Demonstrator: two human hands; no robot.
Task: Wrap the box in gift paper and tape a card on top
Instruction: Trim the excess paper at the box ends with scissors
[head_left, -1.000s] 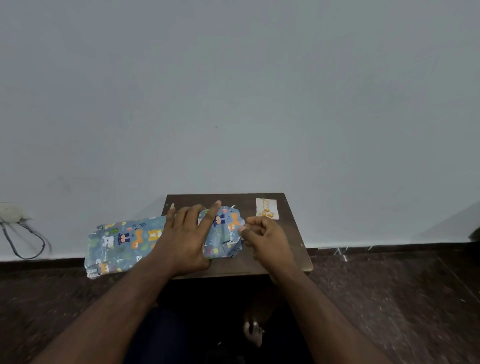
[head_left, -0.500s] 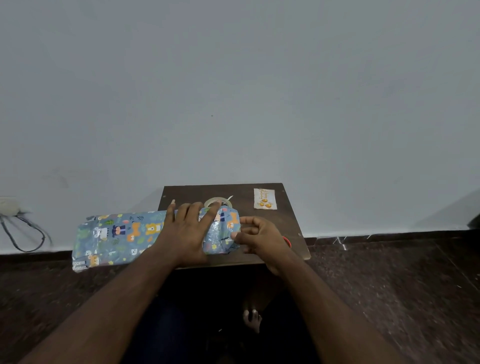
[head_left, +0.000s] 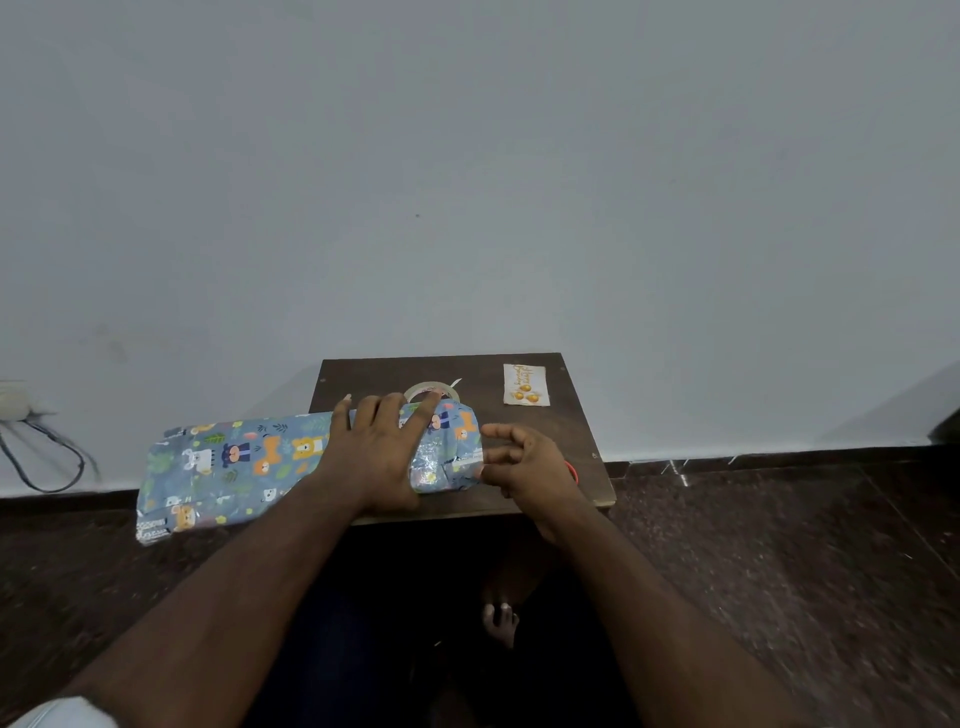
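A long box wrapped in blue cartoon-animal gift paper (head_left: 234, 462) lies across a small dark wooden table (head_left: 550, 431), its left part overhanging the table's edge. My left hand (head_left: 379, 452) presses flat on the box's right part with fingers spread. My right hand (head_left: 524, 462) hovers at the box's folded right end, fingers loosely bent and just off the paper, holding nothing that I can see. A roll of clear tape (head_left: 431, 391) lies behind the box. A small white card with gold print (head_left: 525, 384) rests at the table's back right.
A pale wall rises right behind the table. Dark stone floor surrounds it. A socket with a looping cable (head_left: 36, 457) hangs on the wall at far left. A red item (head_left: 572, 470) peeks out beside my right wrist. A bare foot (head_left: 500, 621) shows under the table.
My right hand has come off the paper at the box's right end and its fingers have loosened. My left hand keeps pressing the box, which has barely shifted.
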